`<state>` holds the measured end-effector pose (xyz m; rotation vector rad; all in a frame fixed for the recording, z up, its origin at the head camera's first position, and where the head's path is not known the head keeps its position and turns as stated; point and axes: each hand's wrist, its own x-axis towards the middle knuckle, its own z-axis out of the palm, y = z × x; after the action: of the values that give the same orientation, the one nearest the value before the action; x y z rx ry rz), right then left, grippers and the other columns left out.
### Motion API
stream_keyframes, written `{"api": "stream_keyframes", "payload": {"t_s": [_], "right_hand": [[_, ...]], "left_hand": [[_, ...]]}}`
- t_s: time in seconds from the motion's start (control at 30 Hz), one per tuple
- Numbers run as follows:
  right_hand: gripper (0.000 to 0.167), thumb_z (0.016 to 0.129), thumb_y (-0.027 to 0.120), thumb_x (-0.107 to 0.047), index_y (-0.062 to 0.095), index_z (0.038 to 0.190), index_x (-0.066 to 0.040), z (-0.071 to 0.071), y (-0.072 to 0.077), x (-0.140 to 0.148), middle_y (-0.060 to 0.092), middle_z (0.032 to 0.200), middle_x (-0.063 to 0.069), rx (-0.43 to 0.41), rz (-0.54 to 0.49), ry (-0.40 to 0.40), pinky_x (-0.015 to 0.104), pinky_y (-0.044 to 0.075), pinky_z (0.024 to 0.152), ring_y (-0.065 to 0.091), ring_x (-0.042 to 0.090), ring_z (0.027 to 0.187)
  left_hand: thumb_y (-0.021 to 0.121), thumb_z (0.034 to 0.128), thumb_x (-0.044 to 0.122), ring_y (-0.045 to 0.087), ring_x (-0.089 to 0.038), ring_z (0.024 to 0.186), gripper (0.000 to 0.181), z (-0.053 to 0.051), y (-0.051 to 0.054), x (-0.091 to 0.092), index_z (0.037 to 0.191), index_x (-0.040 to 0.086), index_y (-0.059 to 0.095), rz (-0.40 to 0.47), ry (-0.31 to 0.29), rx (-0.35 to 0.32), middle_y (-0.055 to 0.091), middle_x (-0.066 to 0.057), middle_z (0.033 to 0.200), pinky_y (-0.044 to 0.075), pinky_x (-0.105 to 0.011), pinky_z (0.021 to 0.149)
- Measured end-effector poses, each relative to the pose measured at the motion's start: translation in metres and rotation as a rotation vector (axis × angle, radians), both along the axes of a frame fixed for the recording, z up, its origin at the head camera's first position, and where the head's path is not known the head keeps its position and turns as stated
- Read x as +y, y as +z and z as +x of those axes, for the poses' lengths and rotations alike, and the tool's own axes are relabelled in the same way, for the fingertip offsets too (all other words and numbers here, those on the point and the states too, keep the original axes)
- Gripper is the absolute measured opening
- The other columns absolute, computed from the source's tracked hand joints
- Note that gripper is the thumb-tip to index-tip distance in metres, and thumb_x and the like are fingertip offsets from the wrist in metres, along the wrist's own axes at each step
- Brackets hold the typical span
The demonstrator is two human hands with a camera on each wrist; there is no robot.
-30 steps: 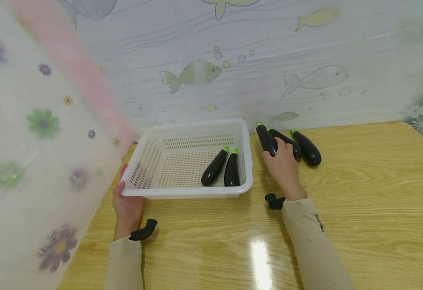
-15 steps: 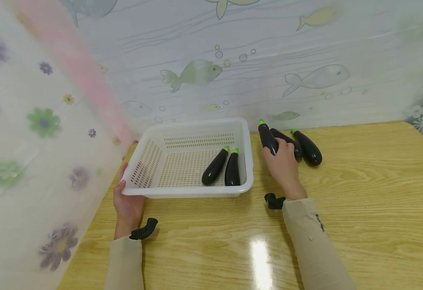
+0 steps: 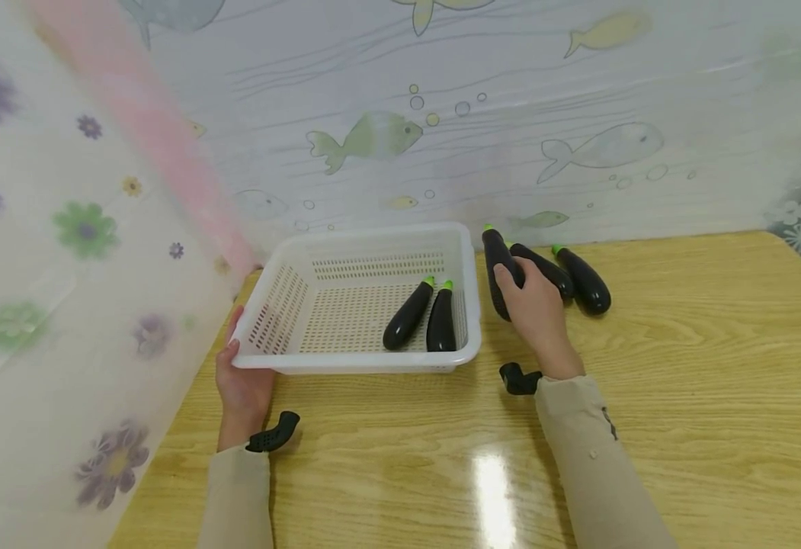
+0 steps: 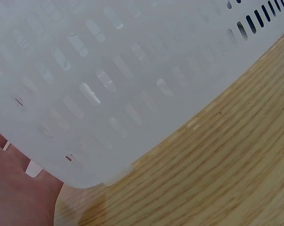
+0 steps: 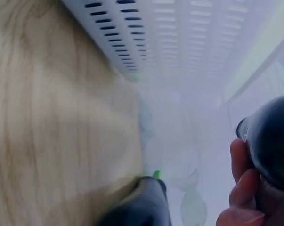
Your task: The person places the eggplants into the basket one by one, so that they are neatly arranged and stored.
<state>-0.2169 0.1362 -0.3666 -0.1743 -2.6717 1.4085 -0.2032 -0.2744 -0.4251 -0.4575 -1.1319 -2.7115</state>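
A white perforated basket [image 3: 352,362] holds two dark eggplants, one [image 3: 407,316] leaning and the other [image 3: 440,324] beside it at the right end. My left hand [image 3: 244,385] grips the basket's near left corner; in the left wrist view the hand [image 4: 24,188] lies against the basket wall [image 4: 109,94]. Just right of the basket, my right hand [image 3: 536,309] grips an eggplant [image 3: 498,263], its green tip pointing away. The right wrist view has that eggplant [image 5: 276,141] above the curled fingers [image 5: 245,188].
Two more eggplants, one [image 3: 544,268] partly behind the right hand and one [image 3: 584,282] farther right, lie on the wooden table [image 3: 702,366]. A patterned covering [image 3: 482,152] rises behind the table's far edge, and another stands at the left.
The eggplant in my right hand has turned and shifted slightly left, so more of its length shows, with the thumb now over it. My left hand still grips the basket.
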Motion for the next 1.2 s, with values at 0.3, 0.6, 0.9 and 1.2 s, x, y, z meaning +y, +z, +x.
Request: {"api": "stream_keyframes", "payload": {"t_s": [0.3, 0.6, 0.9, 1.2], "right_hand": [[0.063, 0.088, 0.035, -0.054, 0.029, 0.138, -0.016, 0.003, 0.015, -0.003, 0.055, 0.105, 0.009, 0.085, -0.055, 0.002, 0.042, 0.039, 0.075, 0.053, 0.026, 0.086], [0.066, 0.086, 0.037, -0.057, 0.022, 0.141, -0.024, 0.01, 0.03, -0.008, 0.05, 0.117, 0.005, 0.056, -0.116, 0.046, 0.039, 0.041, 0.072, 0.053, 0.02, 0.091], [0.066, 0.086, 0.045, -0.052, 0.02, 0.141, -0.024, 0.014, 0.036, -0.027, 0.049, 0.115, 0.005, 0.076, -0.162, 0.113, 0.034, 0.047, 0.064, 0.058, 0.016, 0.082], [0.07, 0.084, 0.047, -0.053, 0.019, 0.141, -0.025, 0.016, 0.034, -0.045, 0.051, 0.115, 0.004, 0.067, -0.1, 0.146, 0.034, 0.046, 0.066, 0.058, 0.016, 0.089]], "left_hand": [[0.029, 0.0892, 0.021, 0.011, -0.029, 0.133, 0.053, 0.0, 0.001, 0.0, 0.142, 0.016, 0.021, -0.032, 0.018, -0.012, 0.013, -0.01, 0.147, 0.004, -0.047, 0.104], [0.027, 0.0892, 0.019, 0.008, -0.028, 0.133, 0.054, 0.001, 0.002, 0.001, 0.142, 0.015, 0.019, 0.011, -0.003, -0.011, 0.01, -0.01, 0.147, 0.004, -0.045, 0.104], [0.029, 0.089, 0.02, 0.009, -0.028, 0.133, 0.054, 0.001, 0.002, 0.001, 0.142, 0.016, 0.02, -0.012, 0.012, -0.018, 0.012, -0.01, 0.147, 0.004, -0.046, 0.104], [0.028, 0.0893, 0.02, 0.012, -0.029, 0.133, 0.053, 0.002, 0.001, 0.0, 0.142, 0.016, 0.02, -0.027, 0.016, -0.017, 0.014, -0.01, 0.147, 0.004, -0.047, 0.104]]}}
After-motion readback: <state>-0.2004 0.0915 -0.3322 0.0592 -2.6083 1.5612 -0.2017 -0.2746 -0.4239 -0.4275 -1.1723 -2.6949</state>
